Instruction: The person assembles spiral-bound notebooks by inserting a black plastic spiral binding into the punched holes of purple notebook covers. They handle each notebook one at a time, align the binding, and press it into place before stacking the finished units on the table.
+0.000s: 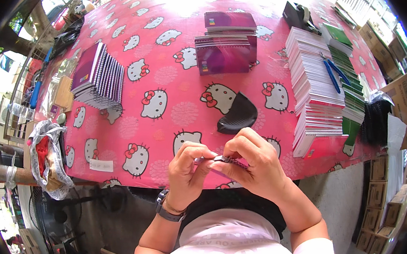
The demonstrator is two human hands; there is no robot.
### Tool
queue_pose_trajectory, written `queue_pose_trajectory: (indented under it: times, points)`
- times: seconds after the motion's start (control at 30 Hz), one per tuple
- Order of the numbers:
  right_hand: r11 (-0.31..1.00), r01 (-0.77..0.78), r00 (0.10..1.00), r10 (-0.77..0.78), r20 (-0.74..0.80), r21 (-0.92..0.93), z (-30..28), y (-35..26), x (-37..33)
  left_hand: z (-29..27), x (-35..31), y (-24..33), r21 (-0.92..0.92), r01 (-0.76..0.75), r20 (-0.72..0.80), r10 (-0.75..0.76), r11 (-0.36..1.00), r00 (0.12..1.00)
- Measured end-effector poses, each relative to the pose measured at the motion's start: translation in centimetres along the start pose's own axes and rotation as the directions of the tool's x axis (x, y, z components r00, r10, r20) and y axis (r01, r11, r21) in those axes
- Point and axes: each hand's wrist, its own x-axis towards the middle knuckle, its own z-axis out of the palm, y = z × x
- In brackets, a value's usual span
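Both my hands meet over the near edge of the table, fingertips pinched together on a small spiral-bound notebook (240,163). It is seen nearly edge-on, with a dark coil along its top, and my fingers hide most of it. My left hand (189,167), with a dark watch on the wrist, grips the coil's left end between thumb and forefinger. My right hand (255,159) closes on the same edge, its thumb lying along the coil. Just beyond my hands lies a black, curved, finely ribbed piece (239,114).
Purple spiral notebooks stand in one stack (99,76) at left and another (226,56) at far centre. Long rows of notebooks (314,83) fill the right, with blue-handled pliers (333,74) on top. A black tape dispenser (301,17) sits behind. A plastic bag (50,157) hangs at the left edge.
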Motion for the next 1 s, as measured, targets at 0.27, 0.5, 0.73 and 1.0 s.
queue_pose_trajectory:
  times: [0.27,0.5,0.73,1.0]
  points:
    - [0.988,0.071,0.997,-0.065,0.047,-0.136,1.1,-0.3,0.2,0.6,-0.2,0.2,0.012,0.095,-0.061,-0.094,0.995,0.994]
    - [0.988,-0.002,0.986,-0.024,-0.166,-0.154,-2.2,1.0,1.6,-10.9,5.5,0.9,0.116,0.2,-0.532,-0.109,0.973,0.839]
    - [0.954,-0.134,0.986,0.103,-0.129,-0.269,-2.6,5.8,-0.9,-28.4,18.2,4.6,0.466,0.129,-0.59,0.198,0.875,0.783]
    - [0.857,-0.203,0.969,0.246,0.03,-0.475,0.0,8.5,-2.4,-30.5,29.2,-6.5,0.997,-0.043,0.051,0.125,-0.065,0.991]
